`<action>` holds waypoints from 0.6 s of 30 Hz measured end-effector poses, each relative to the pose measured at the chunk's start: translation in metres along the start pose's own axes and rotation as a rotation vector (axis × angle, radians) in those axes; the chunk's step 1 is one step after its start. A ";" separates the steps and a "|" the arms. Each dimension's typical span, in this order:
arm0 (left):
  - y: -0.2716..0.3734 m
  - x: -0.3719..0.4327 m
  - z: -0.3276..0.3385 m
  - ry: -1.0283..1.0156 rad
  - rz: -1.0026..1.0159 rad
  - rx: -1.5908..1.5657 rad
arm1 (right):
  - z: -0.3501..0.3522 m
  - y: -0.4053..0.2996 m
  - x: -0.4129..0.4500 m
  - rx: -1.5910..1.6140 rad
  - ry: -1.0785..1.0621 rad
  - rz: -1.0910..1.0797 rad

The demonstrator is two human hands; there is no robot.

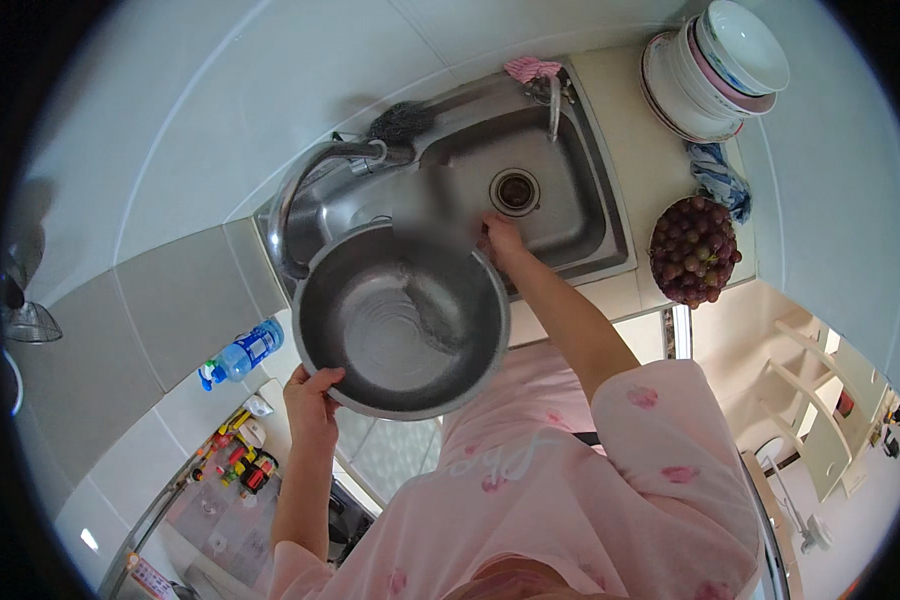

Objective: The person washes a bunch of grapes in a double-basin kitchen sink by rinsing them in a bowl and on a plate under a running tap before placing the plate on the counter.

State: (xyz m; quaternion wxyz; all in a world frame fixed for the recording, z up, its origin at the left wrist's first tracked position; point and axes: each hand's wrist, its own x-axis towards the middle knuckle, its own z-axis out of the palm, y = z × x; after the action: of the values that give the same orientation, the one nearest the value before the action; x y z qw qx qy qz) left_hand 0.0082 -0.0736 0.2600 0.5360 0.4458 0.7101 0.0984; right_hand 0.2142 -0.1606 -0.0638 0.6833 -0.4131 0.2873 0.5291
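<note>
A wide grey metal basin (pixel 379 330) is tilted in front of me, its inside facing up and bare apart from a wet-looking sheen. My left hand (pixel 313 394) grips its near left rim, thumb over the edge. At the far right rim my right hand (pixel 501 238) holds the basin, fingers partly hidden. Behind it lies a stainless steel sink (pixel 570 195) with a round drain (pixel 515 192). A curved chrome faucet (pixel 289 195) arches at the basin's left. A blurred patch covers part of the far rim.
A bowl heaped with red grapes (pixel 694 251) stands right of the sink, near a blue-white cloth (pixel 718 180) and stacked bowls and plates (pixel 742 52). A second spout (pixel 554 109) carries a pink striped cloth (pixel 531 69). A blue pump bottle (pixel 247 351) sits at left.
</note>
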 end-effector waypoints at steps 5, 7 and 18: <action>0.012 -0.026 0.048 -0.130 -0.098 0.073 | -0.044 -0.005 0.043 -0.397 -0.120 -0.194; 0.019 -0.035 0.052 -0.167 -0.179 0.151 | -0.020 -0.021 0.024 -0.094 -0.051 0.043; 0.087 -0.051 0.132 -0.286 -0.164 0.230 | -0.058 -0.009 0.020 -0.746 -0.023 -0.248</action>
State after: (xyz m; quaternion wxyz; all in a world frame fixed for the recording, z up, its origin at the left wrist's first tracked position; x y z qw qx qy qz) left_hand 0.1676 -0.1052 0.2950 0.5831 0.4541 0.6674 -0.0916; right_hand 0.2311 -0.2018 -0.1067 0.5483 -0.6586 0.0156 0.5151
